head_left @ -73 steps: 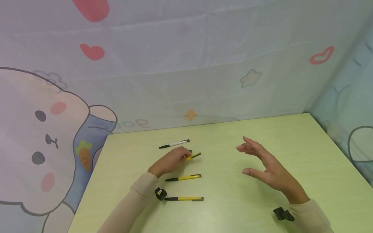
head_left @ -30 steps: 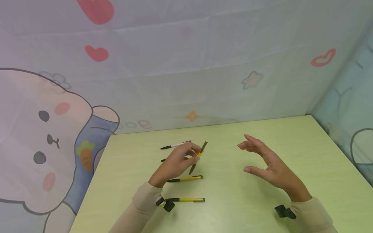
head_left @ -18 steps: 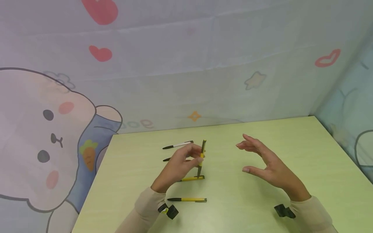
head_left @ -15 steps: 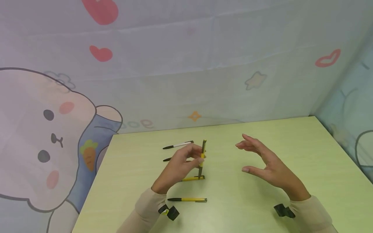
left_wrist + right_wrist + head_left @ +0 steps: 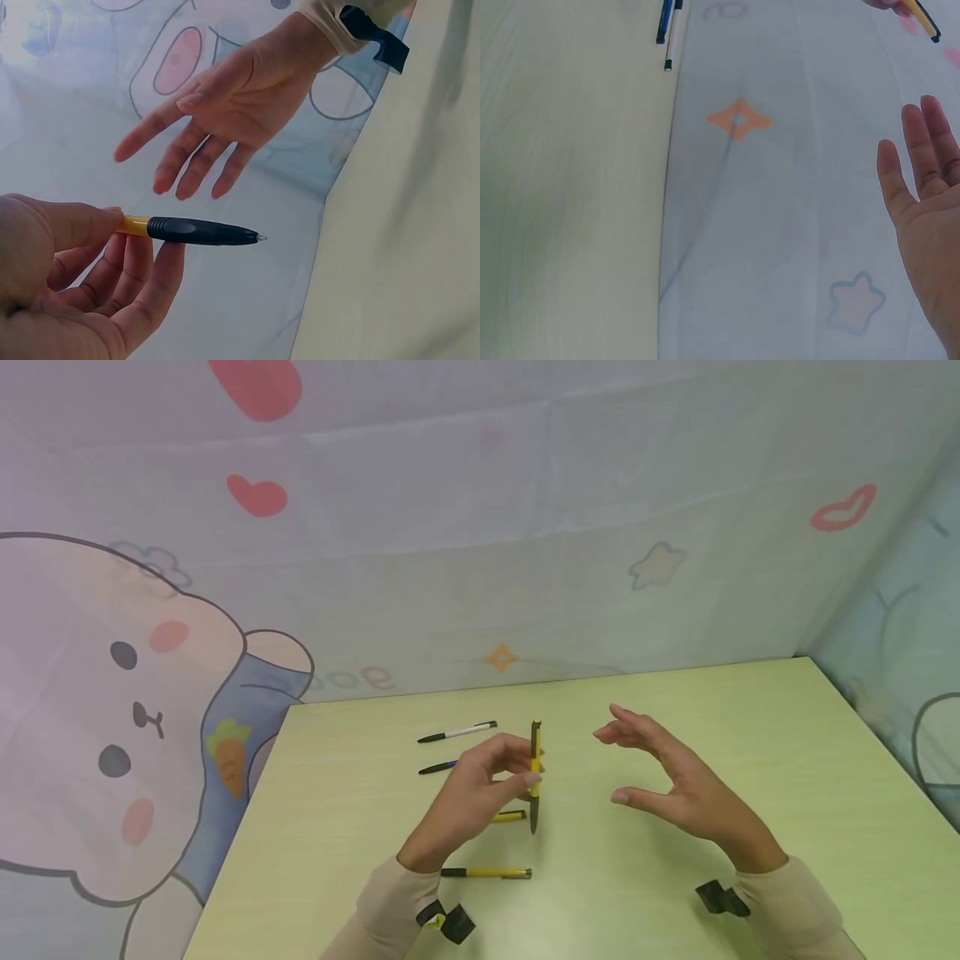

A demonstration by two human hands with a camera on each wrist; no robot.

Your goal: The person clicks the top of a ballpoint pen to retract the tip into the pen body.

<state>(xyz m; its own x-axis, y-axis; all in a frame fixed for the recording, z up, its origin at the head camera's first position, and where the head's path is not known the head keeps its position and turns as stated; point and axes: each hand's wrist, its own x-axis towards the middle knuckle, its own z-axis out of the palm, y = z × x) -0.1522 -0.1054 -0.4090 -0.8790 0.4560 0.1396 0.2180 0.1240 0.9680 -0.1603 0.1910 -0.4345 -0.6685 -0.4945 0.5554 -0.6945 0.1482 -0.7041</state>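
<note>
1. Far left, a cartoon rabbit (image 5: pixel 112 710) is filling the backdrop beside the green table (image 5: pixel 750 760); it is touching nothing.
2. Two pens are lying at the table's far side, a white pen (image 5: pixel 457 732) and behind the knuckles a blue pen (image 5: pixel 437 767), well apart from the hands' work.
3. The left hand (image 5: pixel 480 789) is pinching a yellow pen (image 5: pixel 535 774) between thumb and fingertips, fingers curled round the barrel, and is holding it upright above the table, tip pointing down (the left wrist view shows the black grip and tip (image 5: pixel 202 231) sticking out past the thumb).
4. Under that hand a second yellow pen (image 5: pixel 510 816) is lying half covered, and a third yellow pen (image 5: pixel 486 872) is lying nearer the sleeve.
5. The right hand (image 5: pixel 667 777) is hovering just right of the held pen, fingers spread and relaxed, palm facing it, holding nothing.
6. Risk, as I judge it: the pinch is light and high on the barrel, so the pen could be slipping or swinging out if the fingers loosen, dropping onto the pens below and scattering them.
7. Hard to tell: most of the second yellow pen is hidden by the left hand, the blue pen's far end is covered too, and the right wrist view is cutting off most of the right hand.
</note>
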